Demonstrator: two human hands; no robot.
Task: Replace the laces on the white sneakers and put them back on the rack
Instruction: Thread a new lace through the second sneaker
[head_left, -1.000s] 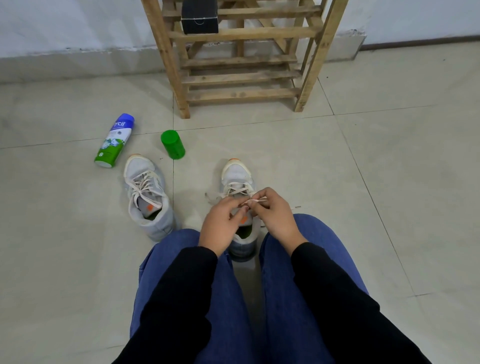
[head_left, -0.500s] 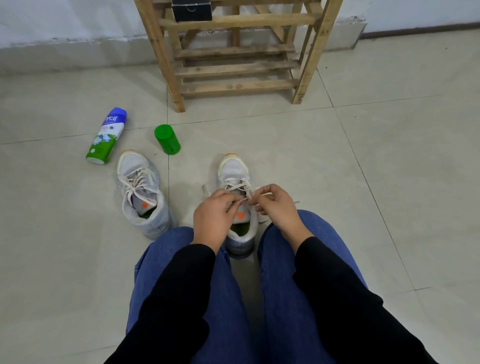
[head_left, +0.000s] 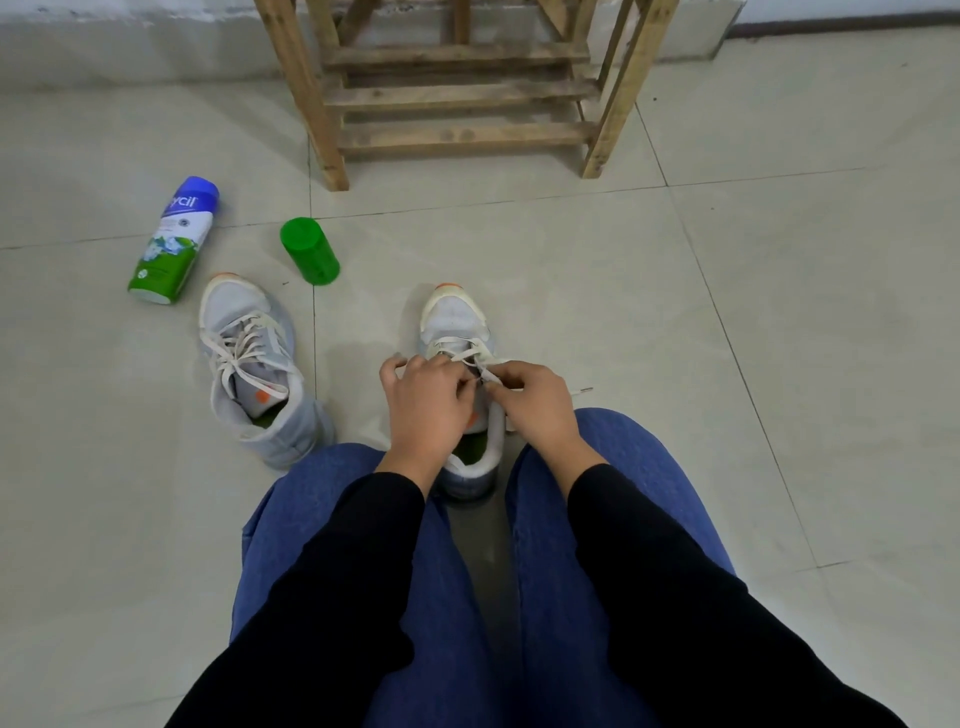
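Sneaker no. 1 (head_left: 457, 322), white w/ orange toe tip, stands on tiled floor (head_left: 779, 312) between person's knees, toe to 12 o'clock. Lace (head_left: 464, 355) crosses front eyelets; rear eyelets hidden by hands. L hand (head_left: 423, 400) and R hand (head_left: 535, 402) meet over tongue, fingers curled, each pinching lace at fingertips. One lace end lies on floor at 3 o'clock of R hand. Sneaker no. 2 (head_left: 254, 374), laced, stands at 9 o'clock of no. 1, apart from it. Wooden rack (head_left: 457, 93) at 12 o'clock, well apart. Spray can (head_left: 174, 239) lies on its side at 10 o'clock. Green cap (head_left: 310, 251) lies near it, at 11 o'clock.
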